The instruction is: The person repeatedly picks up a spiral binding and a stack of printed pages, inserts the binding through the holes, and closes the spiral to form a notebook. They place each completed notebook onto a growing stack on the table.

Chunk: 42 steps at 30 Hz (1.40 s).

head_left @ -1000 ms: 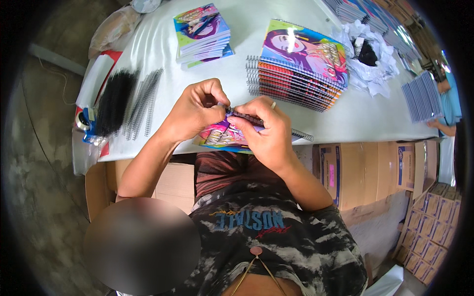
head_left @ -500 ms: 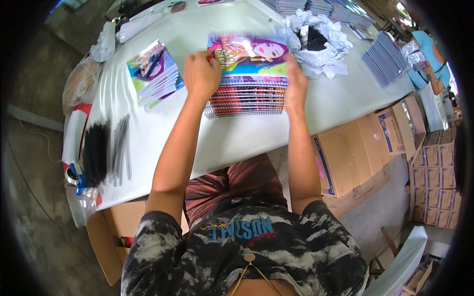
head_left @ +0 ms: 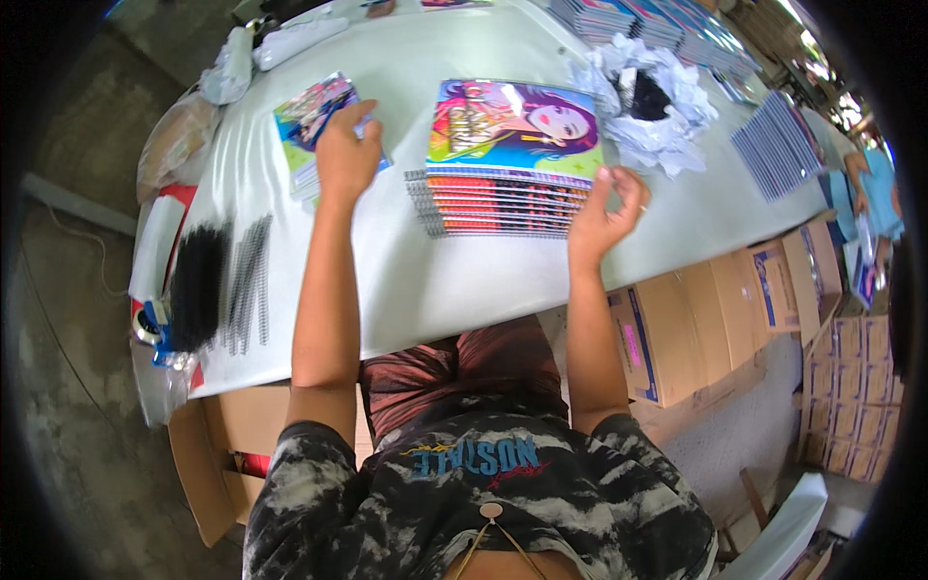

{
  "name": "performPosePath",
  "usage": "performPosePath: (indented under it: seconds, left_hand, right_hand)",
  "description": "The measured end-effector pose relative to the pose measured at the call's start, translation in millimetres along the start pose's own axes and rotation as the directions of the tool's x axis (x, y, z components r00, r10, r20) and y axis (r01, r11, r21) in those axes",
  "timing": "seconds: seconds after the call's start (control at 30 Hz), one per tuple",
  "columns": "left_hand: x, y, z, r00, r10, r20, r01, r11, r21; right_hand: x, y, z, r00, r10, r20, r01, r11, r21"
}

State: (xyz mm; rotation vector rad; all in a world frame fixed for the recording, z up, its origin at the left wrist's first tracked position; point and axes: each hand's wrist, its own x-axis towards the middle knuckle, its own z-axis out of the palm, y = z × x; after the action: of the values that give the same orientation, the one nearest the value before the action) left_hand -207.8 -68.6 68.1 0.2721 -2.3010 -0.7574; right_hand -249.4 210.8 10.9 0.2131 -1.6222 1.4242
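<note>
Now I see the top notebook lying on the spiral-bound stack, where both hands gripped it half a second ago; the left hand has since moved to the booklet pile. Crumpled white wrapping crowds the notebook's right side; black coils lie farther left. I cannot tell whether the left fingers grip anything; the right hand is half open, thumb by the notebook's near right corner.
</note>
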Motion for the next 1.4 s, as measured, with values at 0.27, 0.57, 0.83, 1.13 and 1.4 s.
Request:
performPosePath:
  seconds: [0.27, 0.57, 0.83, 1.13, 1.4]
  left_hand:
    - [-25.1, -85.7, -31.7, 0.978, 0.149, 0.143, -0.206, 0.756, 0.621]
    - [0.0, -99.2, -32.3, 0.931, 0.246, 0.27, -0.36, 0.74, 0.569]
    - [21.4, -76.2, -50.6, 0.903, -0.003, 0.43, -0.214, 0.863, 0.457]
    - [43.3, -91.1, -53.9, 0.807, -0.179, 0.562, 0.125, 0.983, 0.133]
    - [57.7, -58.8, -75.8, 0.93, 0.272, 0.249, -0.368, 0.679, 0.635]
  right_hand:
    - [-37.4, -55.1, -6.5, 0.993, -0.07, 0.097, 0.046, 0.97, 0.238]
    - [-43.1, -96.0, -7.6, 0.977, -0.138, 0.161, 0.054, 0.897, 0.439]
    - [-42.3, -105.6, -18.7, 0.974, -0.118, 0.193, 0.01, 0.875, 0.484]
    - [-46.2, -109.2, -23.3, 0.967, -0.079, 0.241, -0.053, 0.865, 0.499]
    - [-43.1, -107.0, -22.1, 0.96, -0.059, 0.274, -0.092, 0.858, 0.506]
